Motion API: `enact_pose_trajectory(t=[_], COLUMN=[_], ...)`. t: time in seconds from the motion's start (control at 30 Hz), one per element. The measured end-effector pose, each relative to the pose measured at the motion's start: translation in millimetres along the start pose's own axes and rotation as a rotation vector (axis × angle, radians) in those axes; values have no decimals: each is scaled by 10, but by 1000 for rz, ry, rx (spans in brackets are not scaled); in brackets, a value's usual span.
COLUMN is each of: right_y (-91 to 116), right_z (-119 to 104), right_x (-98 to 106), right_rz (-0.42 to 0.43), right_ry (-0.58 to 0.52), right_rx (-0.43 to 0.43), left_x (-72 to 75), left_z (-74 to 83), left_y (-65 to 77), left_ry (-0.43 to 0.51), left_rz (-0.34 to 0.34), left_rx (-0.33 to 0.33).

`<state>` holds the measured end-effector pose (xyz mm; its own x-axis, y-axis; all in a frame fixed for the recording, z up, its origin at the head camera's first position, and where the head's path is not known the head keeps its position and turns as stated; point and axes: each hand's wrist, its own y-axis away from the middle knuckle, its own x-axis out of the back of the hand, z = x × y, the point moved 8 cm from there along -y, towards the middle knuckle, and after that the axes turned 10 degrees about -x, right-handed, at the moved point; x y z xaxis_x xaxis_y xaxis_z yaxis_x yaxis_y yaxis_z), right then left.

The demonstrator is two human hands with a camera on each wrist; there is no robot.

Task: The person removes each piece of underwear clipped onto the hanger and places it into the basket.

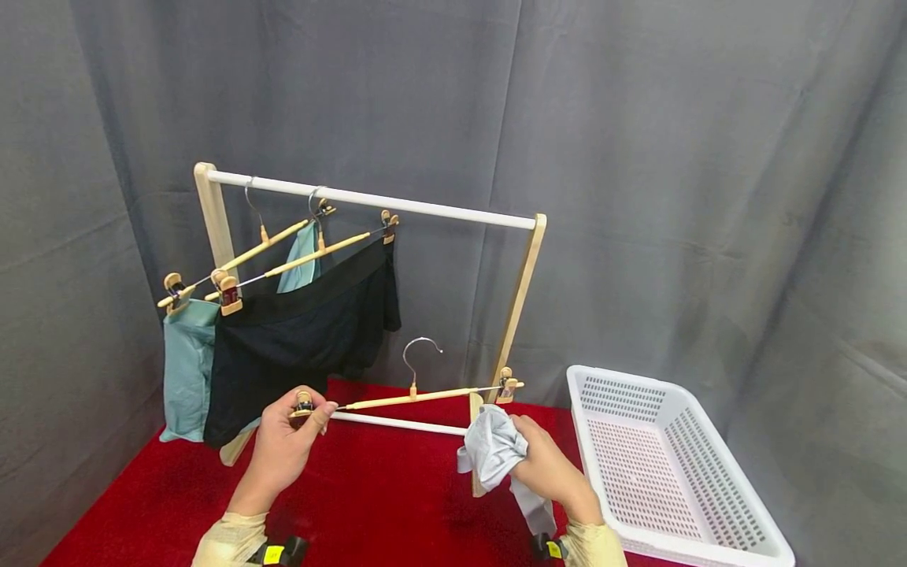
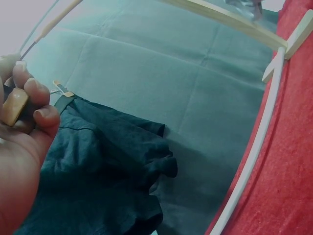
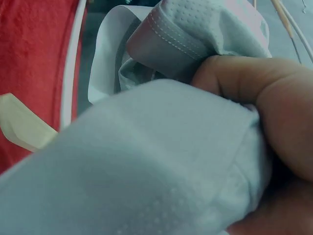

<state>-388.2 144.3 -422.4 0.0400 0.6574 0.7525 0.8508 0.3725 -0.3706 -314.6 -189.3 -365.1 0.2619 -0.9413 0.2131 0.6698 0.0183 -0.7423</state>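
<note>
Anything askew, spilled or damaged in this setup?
No spill or damage visible. Only the grey garment looks untidy: it's bunched up in the right hand, while the black garment hangs spread from a clip hanger on the rack.

Soft even light, grey cloth [image 3: 146, 142] blurred close-up

A red fabric surface [image 1: 383, 496] carries a white perforated basket [image 1: 633, 472] and a wood-framed rack [image 1: 522, 291].
</note>
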Motion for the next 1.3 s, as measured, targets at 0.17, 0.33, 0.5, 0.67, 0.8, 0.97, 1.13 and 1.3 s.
enact_pose_trajectory(t=[0.17,0.33,0.5,0.67,0.8,0.97,1.13,1.3], right_y=[-28,-70,-102,-124,-126,-109,-68,-31], right_z=[-23,-31,-27,41,131,258,345,472], right_x=[210,430,622,821,1000,1219,1418,1541], right_rz=[36,63,82,115,146,185,246,253], right_ry=[13,27,42,79,96,130,161,182], right_rx=[10,-5,15,-13,-32,-50,-43,-78], left_x=[-1,-1,5,2,4,7,-7,-12], left_z=[-1,-5,-7,3,4,-2,-21,-24], left_y=[-5,-12,-10,-4,5,9,14,14], left_ry=[-2,-8,-5,-5,-7,-13,-3,-4], left_rz=[2,6,16,21,26,23,11,11], left_rx=[-9,-13,-17,-31,-29,-23,-12,-19])
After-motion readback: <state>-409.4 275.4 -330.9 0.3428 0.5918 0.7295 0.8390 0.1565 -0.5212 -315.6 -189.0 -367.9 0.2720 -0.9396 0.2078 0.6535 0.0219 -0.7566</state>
